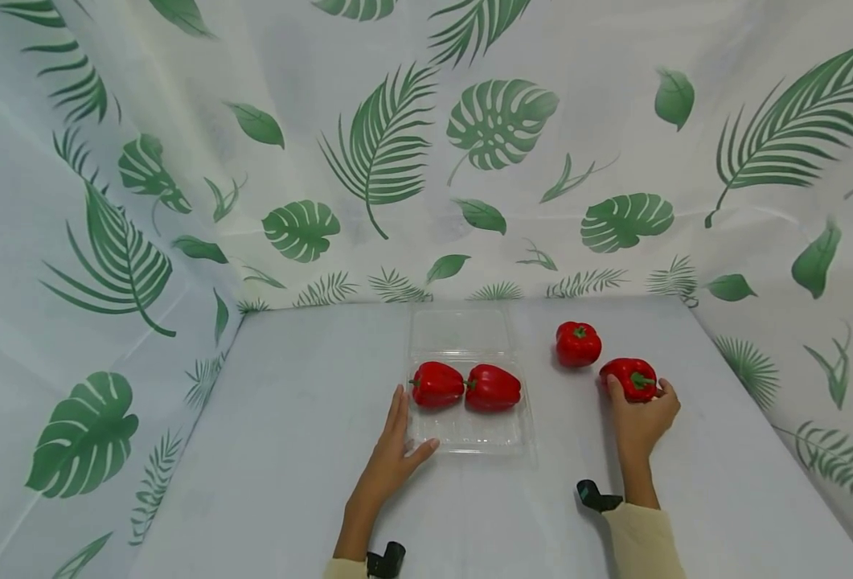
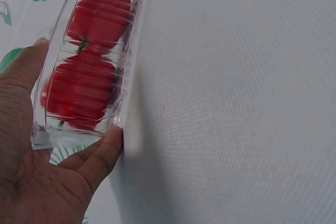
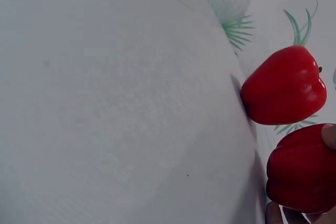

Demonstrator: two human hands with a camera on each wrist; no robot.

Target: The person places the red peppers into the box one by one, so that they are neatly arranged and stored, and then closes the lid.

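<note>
A clear plastic clamshell box stands on the table with its lid folded back. Two red bell peppers lie side by side in its far half. My left hand rests against the box's left side, fingers straight along the wall and thumb at the near corner; the left wrist view shows fingertips touching the plastic. To the right, my right hand grips another red bell pepper between thumb and fingers, its green stem facing me. Just behind it sits one more red bell pepper, untouched.
The white table runs back to a leaf-patterned cloth that hangs behind and on both sides. The transparent lid lies flat behind the box. A dark wrist camera sticks out beside my right wrist.
</note>
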